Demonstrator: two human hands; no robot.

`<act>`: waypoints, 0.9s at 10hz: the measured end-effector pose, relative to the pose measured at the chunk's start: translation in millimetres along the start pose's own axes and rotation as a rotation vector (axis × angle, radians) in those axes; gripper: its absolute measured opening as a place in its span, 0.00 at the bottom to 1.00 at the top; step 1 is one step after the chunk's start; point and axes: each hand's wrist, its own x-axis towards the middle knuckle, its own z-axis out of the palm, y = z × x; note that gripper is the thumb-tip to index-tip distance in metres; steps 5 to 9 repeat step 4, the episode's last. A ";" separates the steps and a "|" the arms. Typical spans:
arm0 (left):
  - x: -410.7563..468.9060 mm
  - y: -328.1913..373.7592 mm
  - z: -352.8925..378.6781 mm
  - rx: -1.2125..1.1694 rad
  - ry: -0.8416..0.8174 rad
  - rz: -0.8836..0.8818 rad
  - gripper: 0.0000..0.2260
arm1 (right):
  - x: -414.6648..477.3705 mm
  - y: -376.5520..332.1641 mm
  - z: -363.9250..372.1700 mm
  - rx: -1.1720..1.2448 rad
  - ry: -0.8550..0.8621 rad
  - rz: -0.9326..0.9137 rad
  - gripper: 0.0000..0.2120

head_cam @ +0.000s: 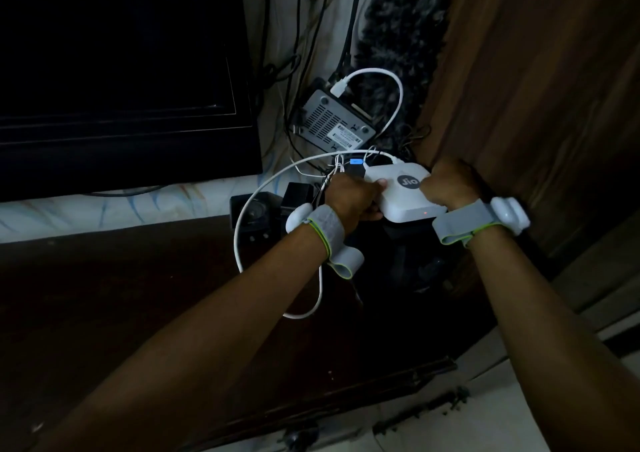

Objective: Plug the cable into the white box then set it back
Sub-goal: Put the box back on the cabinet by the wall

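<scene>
Two hands (353, 195) grip one white box (405, 195).

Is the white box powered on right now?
On, it seems: a small red light glows on the front edge of the white box, held between both hands.

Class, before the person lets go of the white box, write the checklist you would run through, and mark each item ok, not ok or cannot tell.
1. Both hands on the white box: ok, left hand and right hand grip its sides.
2. White cable reaches the box's rear: ok; fully seated: cannot tell.
3. Box powered: ok, red light glows at the front.
4. Box resting on a surface: cannot tell, underside is dark.
5. Slack cable loop clear of the left wrist: not ok, it passes close by.
</scene>
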 end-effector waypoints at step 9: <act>-7.5 3.4 -25.8 0.092 0.011 0.174 0.11 | 4.9 -1.5 1.7 0.125 0.183 -0.176 0.17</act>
